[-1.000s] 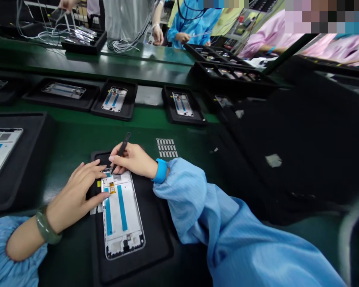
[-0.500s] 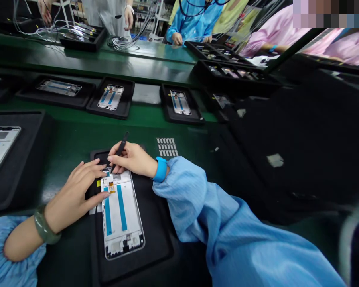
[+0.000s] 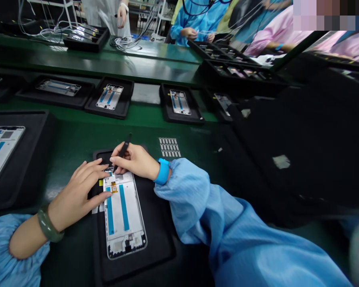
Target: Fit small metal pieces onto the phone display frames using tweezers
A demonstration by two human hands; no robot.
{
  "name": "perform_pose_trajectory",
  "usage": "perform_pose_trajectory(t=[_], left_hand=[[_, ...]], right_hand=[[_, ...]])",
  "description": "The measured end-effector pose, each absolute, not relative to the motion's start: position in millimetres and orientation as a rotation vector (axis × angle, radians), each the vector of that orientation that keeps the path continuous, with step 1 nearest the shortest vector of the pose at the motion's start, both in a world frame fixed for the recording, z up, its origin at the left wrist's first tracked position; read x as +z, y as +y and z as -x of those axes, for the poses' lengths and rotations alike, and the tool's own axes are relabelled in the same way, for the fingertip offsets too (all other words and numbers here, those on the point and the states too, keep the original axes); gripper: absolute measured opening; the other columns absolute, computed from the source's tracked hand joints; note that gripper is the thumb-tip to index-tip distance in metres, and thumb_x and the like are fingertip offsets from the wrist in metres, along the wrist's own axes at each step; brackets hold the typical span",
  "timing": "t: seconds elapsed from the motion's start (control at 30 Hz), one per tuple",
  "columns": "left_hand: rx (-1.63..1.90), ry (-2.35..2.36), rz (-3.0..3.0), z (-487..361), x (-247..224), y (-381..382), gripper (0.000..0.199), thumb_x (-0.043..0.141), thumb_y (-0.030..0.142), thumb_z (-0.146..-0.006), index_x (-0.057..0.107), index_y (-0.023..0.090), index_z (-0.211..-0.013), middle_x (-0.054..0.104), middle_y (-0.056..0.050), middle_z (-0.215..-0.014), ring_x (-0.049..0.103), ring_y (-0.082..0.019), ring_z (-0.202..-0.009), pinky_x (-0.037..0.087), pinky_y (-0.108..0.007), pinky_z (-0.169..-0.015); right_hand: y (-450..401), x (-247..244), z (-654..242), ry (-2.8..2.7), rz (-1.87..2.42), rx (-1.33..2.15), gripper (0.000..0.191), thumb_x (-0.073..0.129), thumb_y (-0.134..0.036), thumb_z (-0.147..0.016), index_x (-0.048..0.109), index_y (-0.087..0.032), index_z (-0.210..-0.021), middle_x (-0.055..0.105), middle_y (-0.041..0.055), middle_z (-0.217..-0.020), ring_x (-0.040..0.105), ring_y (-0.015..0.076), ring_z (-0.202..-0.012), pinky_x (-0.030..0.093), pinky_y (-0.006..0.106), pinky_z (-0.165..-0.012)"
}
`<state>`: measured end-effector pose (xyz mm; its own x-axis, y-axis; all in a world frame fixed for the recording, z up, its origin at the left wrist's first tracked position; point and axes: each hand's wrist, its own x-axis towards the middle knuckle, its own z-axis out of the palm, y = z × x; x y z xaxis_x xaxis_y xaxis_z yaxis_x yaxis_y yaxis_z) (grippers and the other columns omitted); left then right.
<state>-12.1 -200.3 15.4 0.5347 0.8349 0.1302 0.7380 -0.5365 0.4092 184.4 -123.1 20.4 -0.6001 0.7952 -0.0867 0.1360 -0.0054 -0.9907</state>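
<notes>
A silver phone frame (image 3: 133, 215) with two blue strips and a small orange flex piece (image 3: 114, 187) lies in a black foam tray (image 3: 158, 231). My right hand (image 3: 134, 159) pinches slim black tweezers (image 3: 124, 148), their tip down at the top end of the frame. Spread over the frame's upper left edge is my left hand (image 3: 83, 185), its fingers stretched and the fingertips resting at the frame. The tweezers' tip is partly hidden by my fingers, so I cannot tell whether it grips anything.
A grid of small pale pieces (image 3: 170, 147) lies beyond my right wrist. More trays with phone frames (image 3: 180, 102) line the green bench, and a larger tray (image 3: 32, 159) stands at left. Black cloth (image 3: 302, 131) covers the right side. Co-workers' hands (image 3: 189, 33) show across the bench.
The view has shifted slightly, moving the near things a little to the right. My hands keep their places at the frame. One co-worker's hand at upper left has gone from view.
</notes>
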Motion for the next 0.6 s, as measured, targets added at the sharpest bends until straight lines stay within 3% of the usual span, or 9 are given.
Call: perform_pose_trajectory(t=[0.23, 0.33, 0.6], left_hand=[[0.352, 1.295, -2.679, 13.0, 15.9, -200.8, 0.042, 0.048, 0.041, -0.085, 0.046, 0.027, -0.124, 0.047, -0.007, -0.13, 0.035, -0.026, -0.128, 0.03, -0.049, -0.106], [0.324, 1.336, -2.735, 10.5, 18.0, -201.9, 0.041, 0.046, 0.04, -0.086, 0.046, 0.025, -0.124, 0.048, -0.009, -0.129, 0.038, -0.026, -0.126, 0.032, -0.048, -0.104], [0.314, 1.355, -2.683, 8.6, 18.1, -203.6, 0.038, 0.043, 0.039, -0.087, 0.046, 0.028, -0.124, 0.047, -0.006, -0.132, 0.034, -0.024, -0.129, 0.029, -0.049, -0.106]], right_hand=[[-135.6, 30.0, -192.4, -2.25, 0.835, 0.976, 0.016, 0.053, -0.032, -0.083, 0.059, -0.017, -0.087, 0.066, 0.0031, -0.084, 0.063, 0.0139, -0.078, 0.049, 0.025, -0.073], [-138.4, 29.5, -193.3, -2.276, 0.808, 0.89, 0.017, 0.052, -0.032, -0.084, 0.06, -0.018, -0.088, 0.066, 0.0044, -0.088, 0.062, 0.0149, -0.082, 0.049, 0.026, -0.076], [-129.8, 24.6, -187.1, -1.444, 0.97, 1.584, 0.029, 0.063, -0.04, -0.074, 0.049, -0.017, -0.087, 0.058, -0.0022, -0.068, 0.064, 0.0115, -0.06, 0.056, 0.024, -0.055]])
